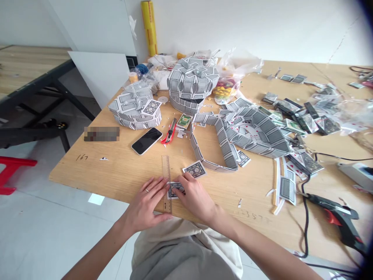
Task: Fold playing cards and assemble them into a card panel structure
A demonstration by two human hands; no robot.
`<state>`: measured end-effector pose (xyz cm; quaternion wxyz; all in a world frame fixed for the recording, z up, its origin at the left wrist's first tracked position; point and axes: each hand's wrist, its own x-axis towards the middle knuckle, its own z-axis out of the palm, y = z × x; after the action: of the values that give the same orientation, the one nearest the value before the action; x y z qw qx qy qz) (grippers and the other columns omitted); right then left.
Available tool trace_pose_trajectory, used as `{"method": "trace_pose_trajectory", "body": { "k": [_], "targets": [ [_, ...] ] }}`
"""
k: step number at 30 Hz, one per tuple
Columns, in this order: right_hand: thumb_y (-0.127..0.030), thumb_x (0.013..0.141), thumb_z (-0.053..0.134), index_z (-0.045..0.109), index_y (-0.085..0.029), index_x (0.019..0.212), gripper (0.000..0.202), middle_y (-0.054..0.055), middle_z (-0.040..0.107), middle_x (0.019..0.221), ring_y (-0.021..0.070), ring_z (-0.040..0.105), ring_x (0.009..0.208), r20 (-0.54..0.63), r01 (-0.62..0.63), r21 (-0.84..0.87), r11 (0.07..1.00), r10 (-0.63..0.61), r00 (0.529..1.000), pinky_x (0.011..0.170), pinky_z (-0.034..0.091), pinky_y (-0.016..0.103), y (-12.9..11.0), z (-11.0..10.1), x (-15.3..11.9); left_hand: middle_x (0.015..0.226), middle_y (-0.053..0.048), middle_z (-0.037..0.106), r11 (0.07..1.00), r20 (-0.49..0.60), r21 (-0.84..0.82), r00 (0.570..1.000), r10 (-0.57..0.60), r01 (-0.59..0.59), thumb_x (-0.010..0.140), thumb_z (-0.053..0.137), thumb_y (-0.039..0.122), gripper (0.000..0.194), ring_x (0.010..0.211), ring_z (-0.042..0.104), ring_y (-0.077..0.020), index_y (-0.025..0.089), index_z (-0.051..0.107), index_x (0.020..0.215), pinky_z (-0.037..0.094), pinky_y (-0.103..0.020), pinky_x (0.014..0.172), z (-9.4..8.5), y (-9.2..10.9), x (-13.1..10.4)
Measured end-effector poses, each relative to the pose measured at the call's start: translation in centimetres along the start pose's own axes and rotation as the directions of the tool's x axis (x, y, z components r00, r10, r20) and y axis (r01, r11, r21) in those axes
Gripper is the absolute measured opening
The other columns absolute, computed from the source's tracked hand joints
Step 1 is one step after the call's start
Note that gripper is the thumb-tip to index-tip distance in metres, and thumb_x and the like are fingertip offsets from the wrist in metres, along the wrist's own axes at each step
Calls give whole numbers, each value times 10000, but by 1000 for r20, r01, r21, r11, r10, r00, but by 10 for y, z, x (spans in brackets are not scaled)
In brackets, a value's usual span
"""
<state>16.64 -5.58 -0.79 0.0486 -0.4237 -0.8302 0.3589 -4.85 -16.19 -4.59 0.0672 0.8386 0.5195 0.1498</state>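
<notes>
Lap (pixel 186 249) below the table edge, both hands at the clear ruler

Left hand (pixel 150 202) lies flattened across the clear ruler (pixel 166 167), fingers extended and not clenched. Right hand (pixel 196 196), just right of the ruler, grasps a playing card (pixel 175 190) with bent fingers and thumb; the card's left end meets the ruler. Another patterned card (pixel 196 170) lies right of the ruler, near the right hand. Beyond the ruler are a smartphone (pixel 147 140), to its left, and a red utility knife (pixel 169 133). An open card-covered band (pixel 229 153) stands to its right, and a hot glue gun (pixel 338 217) lies far right of it
</notes>
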Motion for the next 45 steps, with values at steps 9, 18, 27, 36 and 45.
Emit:
{"method": "trace_pose_trajectory", "body": {
  "k": [9,18,27,36,45],
  "targets": [
    [-143,1035,685,727,-169,1154,129,124,692,1181,280,723,1154,-3,4,-1,1000,-4,1000,1017,533,339,1,2,-1,1652,-177,537,1000,3,-20,1000,-10,10,981,680,667,872,1514,537,-398,177,459,1668,435,-606,1274,1,0,1],
    [-148,1034,690,731,-173,1158,133,132,701,1191,290,729,1164,-1,-1,-14,1000,1,1000,1016,542,352,0,1,-1,1674,-161,516,998,47,-32,998,-43,45,1054,627,500,639,1566,465,-386,166,550,1593,464,-570,1268,-13,3,4],
    [-169,1050,686,724,-181,1170,126,128,699,1192,278,731,1156,7,5,-14,1000,-5,1000,1004,544,336,0,1,1,1560,-128,642,997,32,-53,998,-48,49,1049,647,394,532,1467,591,-338,190,600,1539,504,-526,1246,-15,2,11],
    [-171,1045,689,717,-176,1135,95,127,700,1183,277,737,1102,14,-6,-40,999,7,1000,952,548,331,-1,0,0,1521,-139,671,998,20,-50,999,-43,44,1048,663,405,405,1441,616,-327,171,692,1378,517,-517,1237,-17,3,11],
    [-183,1046,693,714,-178,1120,78,128,702,1181,277,740,1098,18,-18,-48,999,19,1000,943,546,327,-3,-1,0,1528,-138,664,999,35,-38,999,-36,37,1058,648,399,376,1450,606,-326,173,700,1354,507,-517,1249,-18,3,12]
  ]
}}
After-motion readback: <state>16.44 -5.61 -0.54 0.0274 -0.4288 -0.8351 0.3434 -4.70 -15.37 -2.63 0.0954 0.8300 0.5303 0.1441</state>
